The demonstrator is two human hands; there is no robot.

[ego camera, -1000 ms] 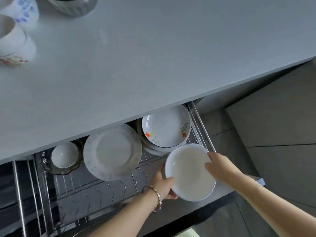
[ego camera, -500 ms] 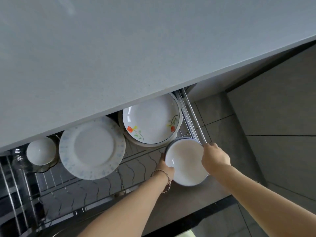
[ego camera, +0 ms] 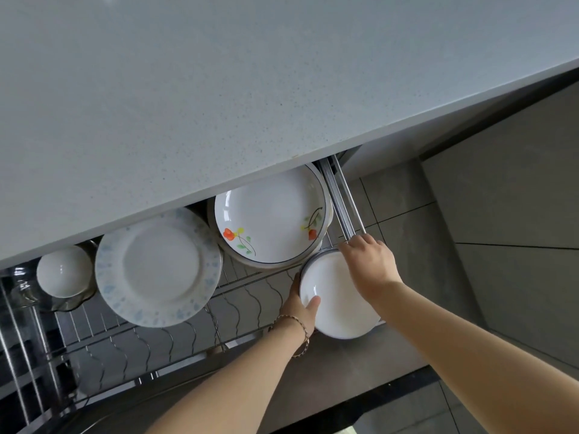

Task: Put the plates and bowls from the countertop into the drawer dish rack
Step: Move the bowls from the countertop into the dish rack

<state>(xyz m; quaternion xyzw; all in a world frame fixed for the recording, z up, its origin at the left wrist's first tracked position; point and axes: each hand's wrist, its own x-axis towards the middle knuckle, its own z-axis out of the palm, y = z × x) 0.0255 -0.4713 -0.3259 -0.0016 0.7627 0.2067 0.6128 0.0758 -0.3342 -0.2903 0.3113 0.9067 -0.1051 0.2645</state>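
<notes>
A plain white plate (ego camera: 336, 303) is held over the right end of the wire drawer dish rack (ego camera: 244, 296). My left hand (ego camera: 299, 308) grips its left rim, thumb on the face. My right hand (ego camera: 371, 267) grips its upper right rim. Just behind it a flowered plate (ego camera: 269, 217) tops a stack in the rack. A blue-patterned plate (ego camera: 156, 267) sits left of that. A small white bowl (ego camera: 64, 270) rests in a glass dish at the far left. The grey countertop (ego camera: 250, 89) overhangs the drawer's back.
The drawer's metal side rail (ego camera: 340, 198) runs along the right, by my right hand. Empty wavy wire slots (ego camera: 175, 333) fill the rack's front. Grey tiled floor (ego camera: 501, 214) lies to the right. The drawer front (ego camera: 344, 371) is below the plate.
Both hands have carried the white plate back and down to the rack's right end, close to the flowered plate. The view has tilted, so the cups on the countertop are out of sight.
</notes>
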